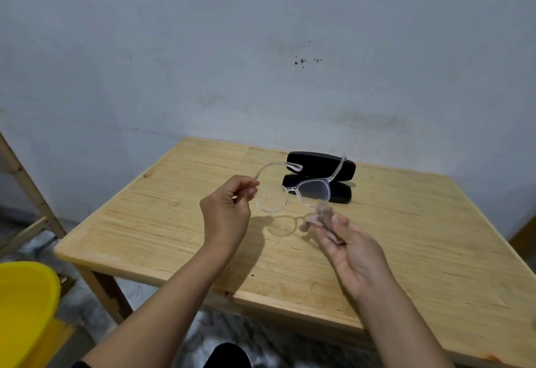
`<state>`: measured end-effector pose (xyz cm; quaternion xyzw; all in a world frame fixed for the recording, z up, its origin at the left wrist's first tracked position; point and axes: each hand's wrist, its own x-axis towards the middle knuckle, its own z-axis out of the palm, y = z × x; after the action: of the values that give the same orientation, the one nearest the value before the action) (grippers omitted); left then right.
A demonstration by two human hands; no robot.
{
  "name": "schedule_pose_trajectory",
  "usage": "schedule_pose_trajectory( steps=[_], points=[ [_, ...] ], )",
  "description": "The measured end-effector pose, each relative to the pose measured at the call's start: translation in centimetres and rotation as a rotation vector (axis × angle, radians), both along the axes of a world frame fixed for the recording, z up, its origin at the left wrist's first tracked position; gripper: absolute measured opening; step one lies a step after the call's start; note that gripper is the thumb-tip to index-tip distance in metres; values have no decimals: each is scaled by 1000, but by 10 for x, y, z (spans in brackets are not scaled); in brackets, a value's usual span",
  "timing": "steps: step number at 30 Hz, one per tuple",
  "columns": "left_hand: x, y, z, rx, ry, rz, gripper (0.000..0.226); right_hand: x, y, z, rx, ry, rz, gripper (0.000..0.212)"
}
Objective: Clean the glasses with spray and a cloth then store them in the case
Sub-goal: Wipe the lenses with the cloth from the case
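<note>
glasses [290,193] with a clear frame and unfolded temples hang above the wooden table [435,237], pinched at one temple by the raised left hand [226,211]. right hand [353,248], palm up, grips a crumpled cloth [322,216] just below one lens. black case [322,176] lies open behind.

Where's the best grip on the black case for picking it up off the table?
Grip the black case across its raised lid, fingers over the long top edge and thumb on the front face, coming from above and the right. It stands open with the lid upright and the base flat on the table; the glasses held by the left hand block the front-left.
</note>
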<state>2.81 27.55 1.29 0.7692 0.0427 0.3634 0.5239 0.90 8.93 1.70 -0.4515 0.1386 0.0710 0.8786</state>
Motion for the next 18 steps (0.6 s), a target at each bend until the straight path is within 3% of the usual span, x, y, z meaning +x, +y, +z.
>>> schedule_pose_trajectory(
  steps=[3,6,12,18],
  points=[
    [0,-7,-5,4,2,6,17,-6,20,-1,203,69,28,13],
    [-2,-15,-6,13,0,-3,17,-9,40,3,239,47,19,14],
    [-6,-22,-6,44,-20,-22,19,-7,64,14,127,14,-133,7],
    [-11,-30,-8,154,-107,-68,24,-3,79,8,-95,-1,-343,18]
  ],
)
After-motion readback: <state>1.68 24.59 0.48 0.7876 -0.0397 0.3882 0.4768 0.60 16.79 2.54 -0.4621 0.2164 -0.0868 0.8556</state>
